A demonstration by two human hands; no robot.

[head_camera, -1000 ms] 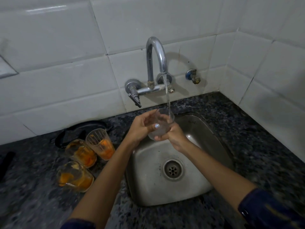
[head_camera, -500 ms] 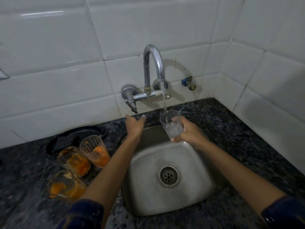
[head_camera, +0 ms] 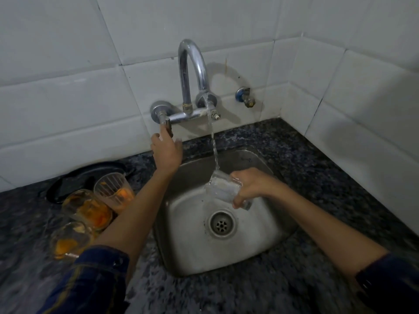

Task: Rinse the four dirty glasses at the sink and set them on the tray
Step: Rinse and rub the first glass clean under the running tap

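- My right hand (head_camera: 251,185) grips the clear glass (head_camera: 224,189), fingers curled over its top side and thumb under its base end, so it cannot slip while wet.
- I hold that glass over the sink (head_camera: 267,236), tipped well over with its mouth toward the left and up, right where the water stream (head_camera: 213,141) from the tap (head_camera: 192,71) lands on its rim. Tilted like this, I judge, the water runs in and spills straight out toward the drain (head_camera: 221,225).
- My left hand (head_camera: 166,152) reaches up to the tap handle (head_camera: 168,128); the fingertips are at the lever, fingers fairly straight and close together, but I cannot tell whether they press it or only touch it. I judge it is there to control the flow.
- The glass in my hand looks clean and see-through, with water sheeting and foaming whitish inside; no orange shows in it.
- The three dirty glasses (head_camera: 90,209) stand close together on the dark counter (head_camera: 317,168) just left of the sink, within easy reach of my left arm. They are smeared and pooled with orange residue.
- A black tray (head_camera: 68,182) lies behind them against the wall tiles; no rinsed glass sits on the part I can see.
- So I judge this is the first of four, with three not yet rinsed.
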